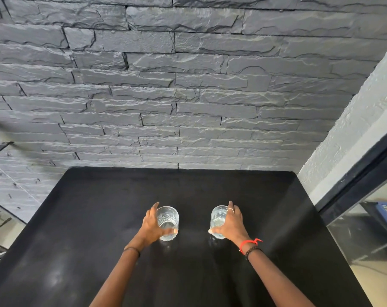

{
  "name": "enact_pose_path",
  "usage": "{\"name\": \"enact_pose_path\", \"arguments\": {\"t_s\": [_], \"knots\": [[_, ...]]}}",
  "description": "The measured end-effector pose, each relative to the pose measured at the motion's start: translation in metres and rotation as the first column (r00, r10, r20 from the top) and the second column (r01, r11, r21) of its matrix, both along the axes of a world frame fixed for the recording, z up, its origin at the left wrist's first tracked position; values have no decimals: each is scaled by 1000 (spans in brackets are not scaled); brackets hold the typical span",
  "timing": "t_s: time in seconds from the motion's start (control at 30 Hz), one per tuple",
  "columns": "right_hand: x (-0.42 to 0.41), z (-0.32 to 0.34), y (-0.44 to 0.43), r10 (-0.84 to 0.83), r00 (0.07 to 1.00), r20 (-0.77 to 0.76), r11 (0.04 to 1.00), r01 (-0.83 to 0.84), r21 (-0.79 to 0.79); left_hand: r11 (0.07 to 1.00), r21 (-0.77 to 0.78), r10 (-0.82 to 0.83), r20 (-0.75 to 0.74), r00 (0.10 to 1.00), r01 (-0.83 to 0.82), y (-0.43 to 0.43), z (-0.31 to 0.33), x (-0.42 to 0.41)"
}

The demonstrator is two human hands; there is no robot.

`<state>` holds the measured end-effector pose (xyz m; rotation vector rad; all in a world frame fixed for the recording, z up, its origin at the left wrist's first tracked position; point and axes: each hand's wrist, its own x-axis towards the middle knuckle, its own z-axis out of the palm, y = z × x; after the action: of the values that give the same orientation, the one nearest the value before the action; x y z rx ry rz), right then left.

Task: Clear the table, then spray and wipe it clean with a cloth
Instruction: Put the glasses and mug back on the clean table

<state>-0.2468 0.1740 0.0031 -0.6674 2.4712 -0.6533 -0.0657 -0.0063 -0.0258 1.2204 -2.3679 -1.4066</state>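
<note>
The black worktop (95,218) runs back to a dark stone wall (188,89), and apart from two tumblers nothing shows on it.

The left hand (153,226) comes in from the near edge, with a thin dark band (132,249) at its wrist. Its grip is wrapped around the left glass (168,222) from the outer side: thumb low across the near wall, fingers curving behind the far rim. The cut-pattern tumbler sits inside that curl, upright and touching the palm.

Well apart to the right stands the right glass (218,220), also upright. The right hand (232,224) mirrors the first, its grip closed around the outer wall with the thumb at the base and a ringed finger over the far rim. A red cord (251,242) and a dark bead bracelet (253,249) circle that wrist.

Both glasses seem to stand on the worktop, with faint reflections under them; whether either is already lifted I cannot tell. Either may have a little clear liquid in it, which would explain keeping them level.

Taking one in each hand looks like the clearing step, carrying both off together so the surface is bare for spraying. No spray bottle or cloth is in sight.
</note>
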Motion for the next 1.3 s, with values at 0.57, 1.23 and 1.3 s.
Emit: {"name": "enact_pose_path", "arguments": {"t_s": [0.57, 1.23, 1.3], "knots": [[135, 45, -71, 256, 962, -99, 888, -275, -368, 852, -47, 473, -359, 805, -522, 29, 26, 140], [462, -19, -35, 790, 608, 82, 601, -741, -298, 308, -94, 835, -451, 317, -947, 187, -37, 459], [485, -31, -29, 809, 580, 94, 580, -761, -291, 236, -78, 862, -443, 246, -969, 206, -52, 474]]}}
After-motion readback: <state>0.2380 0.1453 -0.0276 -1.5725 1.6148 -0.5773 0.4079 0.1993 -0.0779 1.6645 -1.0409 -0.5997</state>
